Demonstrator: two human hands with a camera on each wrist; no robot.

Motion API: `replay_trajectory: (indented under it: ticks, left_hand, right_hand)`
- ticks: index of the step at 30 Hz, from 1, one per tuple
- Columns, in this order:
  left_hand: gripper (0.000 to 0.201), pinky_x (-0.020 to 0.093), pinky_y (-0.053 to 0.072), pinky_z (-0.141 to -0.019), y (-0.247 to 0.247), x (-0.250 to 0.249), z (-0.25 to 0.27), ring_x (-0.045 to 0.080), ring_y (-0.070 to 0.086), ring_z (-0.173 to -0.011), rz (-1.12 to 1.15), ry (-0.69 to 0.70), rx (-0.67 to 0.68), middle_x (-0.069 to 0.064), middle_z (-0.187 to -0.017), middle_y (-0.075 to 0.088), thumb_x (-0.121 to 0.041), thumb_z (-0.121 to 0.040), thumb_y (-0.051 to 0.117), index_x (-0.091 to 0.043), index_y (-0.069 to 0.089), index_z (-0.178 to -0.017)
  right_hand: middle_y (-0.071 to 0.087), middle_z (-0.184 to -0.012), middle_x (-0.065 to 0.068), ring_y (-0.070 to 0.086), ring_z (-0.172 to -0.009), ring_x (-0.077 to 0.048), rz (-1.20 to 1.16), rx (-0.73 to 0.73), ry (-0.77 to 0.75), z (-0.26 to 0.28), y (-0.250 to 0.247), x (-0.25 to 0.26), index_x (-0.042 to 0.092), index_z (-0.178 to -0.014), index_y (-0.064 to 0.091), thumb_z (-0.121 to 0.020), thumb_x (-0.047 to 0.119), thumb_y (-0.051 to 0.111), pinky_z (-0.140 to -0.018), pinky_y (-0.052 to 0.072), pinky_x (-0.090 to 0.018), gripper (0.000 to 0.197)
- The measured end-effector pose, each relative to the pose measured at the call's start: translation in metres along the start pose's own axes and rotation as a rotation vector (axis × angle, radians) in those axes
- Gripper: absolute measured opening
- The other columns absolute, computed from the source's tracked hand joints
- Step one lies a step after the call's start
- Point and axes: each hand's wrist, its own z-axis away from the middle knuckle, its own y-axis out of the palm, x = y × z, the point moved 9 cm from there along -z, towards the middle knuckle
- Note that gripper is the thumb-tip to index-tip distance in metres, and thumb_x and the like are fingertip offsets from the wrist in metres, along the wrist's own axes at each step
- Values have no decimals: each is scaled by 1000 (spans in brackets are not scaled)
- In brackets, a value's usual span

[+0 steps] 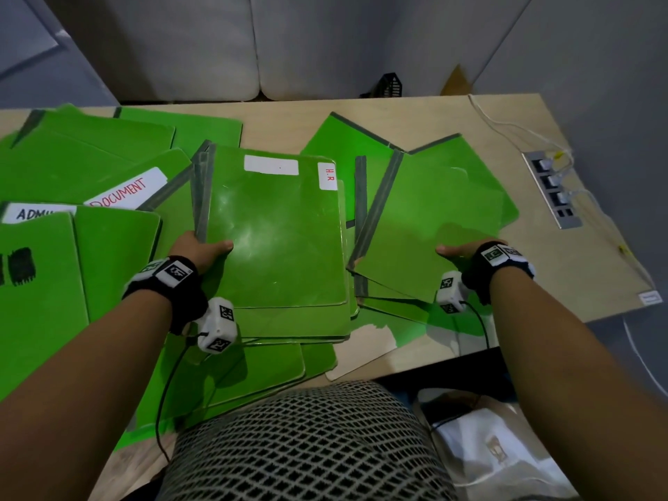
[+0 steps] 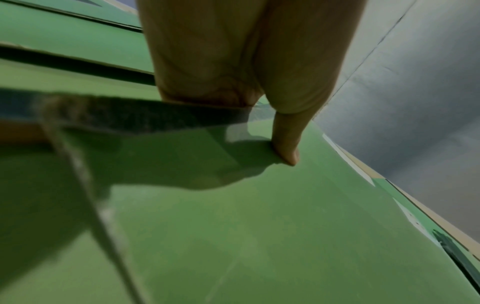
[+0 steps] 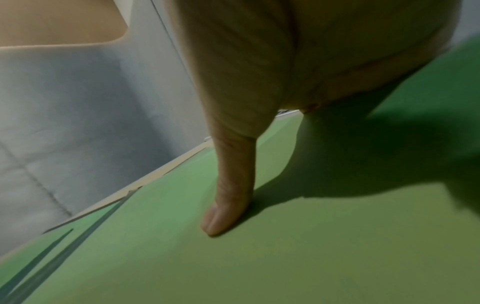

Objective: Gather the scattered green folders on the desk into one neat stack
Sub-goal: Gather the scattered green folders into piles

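Green folders with grey spines lie spread over the wooden desk [image 1: 564,283]. My left hand [image 1: 202,253] grips the near left corner of a small stack of folders [image 1: 278,240], thumb on top and fingers underneath; its top folder carries a blank white label and an "H.R" label. The left wrist view shows that thumb [image 2: 287,148] pressed on the green cover [image 2: 259,236]. My right hand [image 1: 459,252] holds the near right edge of another folder [image 1: 433,218], which is raised and tilted. Its thumb [image 3: 228,197] lies on the cover [image 3: 285,257]; the fingers are hidden below.
More folders overlap at the left, two labelled "DOCUMENT" [image 1: 124,191] and "ADMI" [image 1: 34,213], and others lie under the stack near the front edge. A power strip [image 1: 553,189] with white cables is set in the desk at right. A black mesh holder [image 1: 392,83] stands behind.
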Motion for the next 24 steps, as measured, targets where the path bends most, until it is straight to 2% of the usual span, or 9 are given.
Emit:
replay_trajectory:
  ticks: [2, 4, 6, 9, 11, 14, 16, 20, 24]
  left_hand:
    - [67, 51, 49, -96, -1, -1, 1, 40, 58, -111, -9, 4, -3, 22, -123, 58, -37, -84, 69, 1, 44, -132]
    - [66, 50, 49, -96, 0, -2, 1, 39, 58, -112, -16, 8, -1, 22, -124, 58, -36, -84, 69, 2, 44, -133]
    - [65, 49, 49, -96, 0, -2, 2, 39, 57, -113, -11, 7, 1, 22, -125, 57, -35, -85, 68, 2, 43, -133]
    - [66, 50, 50, -95, 0, -2, 3, 39, 58, -112, -1, 1, 2, 22, -125, 58, -35, -84, 69, 2, 44, -133]
    - [66, 51, 50, -95, -1, -1, 4, 39, 59, -112, 17, -4, 7, 22, -123, 58, -35, -83, 70, 1, 45, -132]
    - [65, 52, 51, -93, -1, 3, 1, 40, 60, -110, 64, -19, 20, 21, -121, 60, -36, -80, 72, -1, 47, -129]
    - [64, 53, 53, -91, 0, 7, -1, 40, 62, -108, 95, -27, 28, 22, -120, 62, -37, -78, 73, -3, 48, -126]
    - [64, 54, 52, -91, 4, 10, -3, 41, 62, -109, 142, -39, 65, 23, -121, 62, -38, -79, 72, -4, 47, -127]
    - [64, 40, 49, -89, 8, 7, 1, 31, 61, -91, 266, -78, 126, 17, -104, 61, -50, -86, 60, -2, 44, -126]
  right_hand:
    - [30, -155, -14, 50, -125, -41, -121, -34, 48, -2, -1, -5, 33, -148, 31, -84, 30, 67, -94, 50, -50, 73]
    - [48, -139, -17, 57, -106, -38, -511, -125, 161, 2, -7, -17, 9, -140, 38, -68, 53, 76, -86, 51, -43, 92]
    - [56, -127, -19, 56, -100, -35, -743, -249, 181, 5, -25, -21, 1, -119, 52, -81, 57, 64, -80, 43, -36, 69]
    - [53, -133, -23, 54, -117, -37, -886, -315, 150, 3, -39, -24, -3, -128, 50, -90, 59, 49, -89, 41, -39, 73]
    - [53, -132, -23, 54, -116, -36, -938, -325, 137, 4, -42, -20, -3, -129, 50, -89, 61, 48, -90, 42, -39, 75]
    - [59, -114, -22, 56, -96, -30, -939, -352, 60, 8, -49, -1, 2, -110, 58, -89, 62, 49, -74, 37, -34, 64]
    - [61, -115, -22, 51, -88, -28, -919, -373, 13, 14, -57, 15, -1, -104, 59, -90, 61, 47, -73, 35, -33, 65]
    - [57, -127, -27, 57, -110, -39, -740, -377, -86, 29, -66, 55, -9, -120, 56, -89, 62, 48, -87, 44, -39, 77]
    - [52, -135, -24, 53, -121, -39, -508, -324, -285, 51, -38, 114, -2, -137, 40, -88, 57, 56, -95, 45, -42, 78]
